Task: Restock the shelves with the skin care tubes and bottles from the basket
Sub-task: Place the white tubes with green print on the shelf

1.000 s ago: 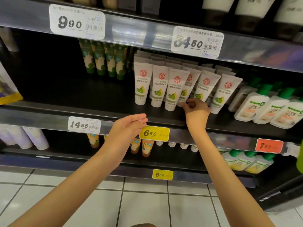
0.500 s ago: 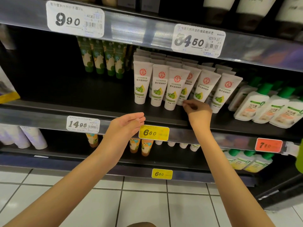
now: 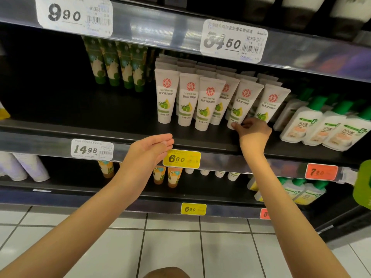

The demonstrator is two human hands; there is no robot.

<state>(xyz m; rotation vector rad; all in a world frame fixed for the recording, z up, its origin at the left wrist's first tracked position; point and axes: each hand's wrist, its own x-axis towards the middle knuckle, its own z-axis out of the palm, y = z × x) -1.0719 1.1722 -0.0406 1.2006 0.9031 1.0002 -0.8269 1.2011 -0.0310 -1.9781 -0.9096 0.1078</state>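
Right grip (image 3: 254,133): fingers curled, thumb and forefinger pinched the cap end of one white tube (image 3: 242,101), fifth from the left in the front row. The tube stood cap-down on the middle shelf (image 3: 90,119), its top tilted toward 1 o'clock, close between its neighbours.

Left grip (image 3: 149,149), at 8 o'clock from my right and well apart: fingers straight and together, nothing held. It hovered before the shelf lip, just above the yellow 6.60 tag (image 3: 181,159).

The row of white tubes (image 3: 206,103) ran from 9 to 12 o'clock of the right grip, with more ranks behind. Green tubes (image 3: 118,65) stood farther back at 10 o'clock. White bottles with green caps (image 3: 321,125) leaned near at 3 o'clock.

On the lip, a white 14.95 tag (image 3: 92,150) sat at 9 o'clock and a red tag (image 3: 321,171) at 4 o'clock. Orange tubes (image 3: 170,177) stood on the shelf below. Tiled floor (image 3: 170,247) lay at 6 o'clock.
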